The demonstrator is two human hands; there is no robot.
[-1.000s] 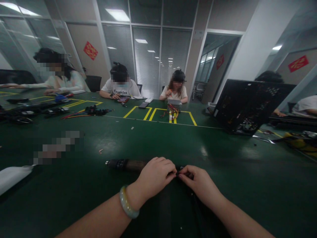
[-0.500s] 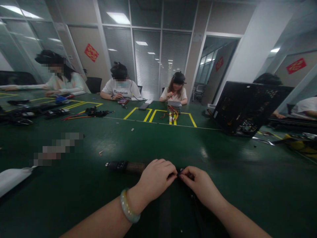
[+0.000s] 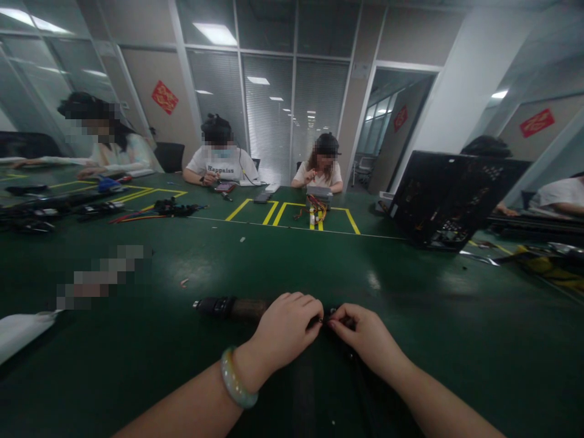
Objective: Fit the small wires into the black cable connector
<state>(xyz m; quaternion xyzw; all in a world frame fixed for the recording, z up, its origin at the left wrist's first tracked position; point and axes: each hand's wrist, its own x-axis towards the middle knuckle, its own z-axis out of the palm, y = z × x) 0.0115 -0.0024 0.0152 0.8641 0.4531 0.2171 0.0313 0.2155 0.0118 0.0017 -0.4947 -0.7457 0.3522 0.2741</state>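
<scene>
A dark cylindrical tool that looks like an electric screwdriver [image 3: 249,308] lies on the green table in front of me, its metal tip to the left. My left hand [image 3: 292,322] is closed over its right part, thumb and fingers pinched near the rear end. Just to the right, my right hand [image 3: 362,328] pinches a small dark piece at that end, seemingly the end of a black cable [image 3: 358,365]. The fingertips of both hands almost meet, and what lies between them is mostly hidden. The cable runs down towards me beneath my right wrist.
A black computer case [image 3: 456,198] stands tilted at the right. A white object [image 3: 22,334] lies at the left edge. Farther back are black cables [image 3: 176,207], a grey box with colored wires [image 3: 319,193] and yellow tape marks. Several people sit around the table.
The whole view has shifted slightly. Both hands keep almost the same pinching pose at the tool's rear end, with the right fingers changed only a little.
</scene>
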